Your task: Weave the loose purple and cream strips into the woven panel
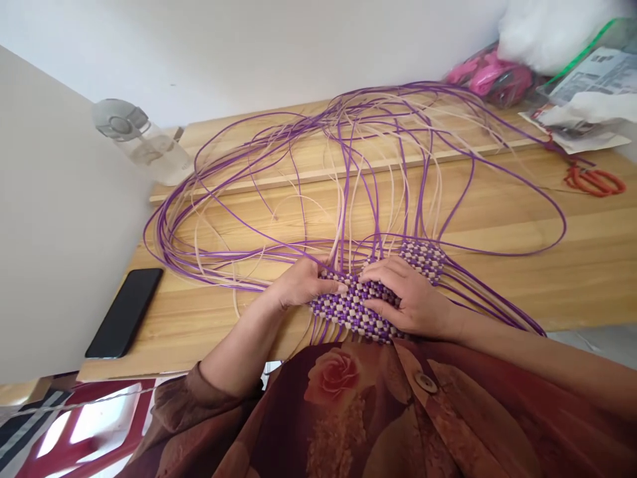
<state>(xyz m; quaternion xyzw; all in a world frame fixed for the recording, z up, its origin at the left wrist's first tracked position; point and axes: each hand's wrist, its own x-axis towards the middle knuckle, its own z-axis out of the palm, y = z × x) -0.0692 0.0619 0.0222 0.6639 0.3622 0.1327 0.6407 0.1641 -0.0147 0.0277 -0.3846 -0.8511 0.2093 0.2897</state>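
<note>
At the near edge of a wooden table point(587, 279), a person's left hand point(302, 285) pinches the left side of a purple-and-cream woven piece point(348, 309), the right hand's point(418, 299) curled fingers grip its middle, and loose strands point(318, 123) loop beyond, between red-handled scissors point(592, 179) and a clear bottle point(149, 147).

- our left forearm point(243, 345) slants upward and inward from the lower left.
- our left hand point(306, 284) points its thumb toward the right, other fingers mostly hidden.
- our right forearm point(522, 356) comes in from the right.
- our right hand point(415, 297) lies palm down, fingers bent, thumb apart.
</note>
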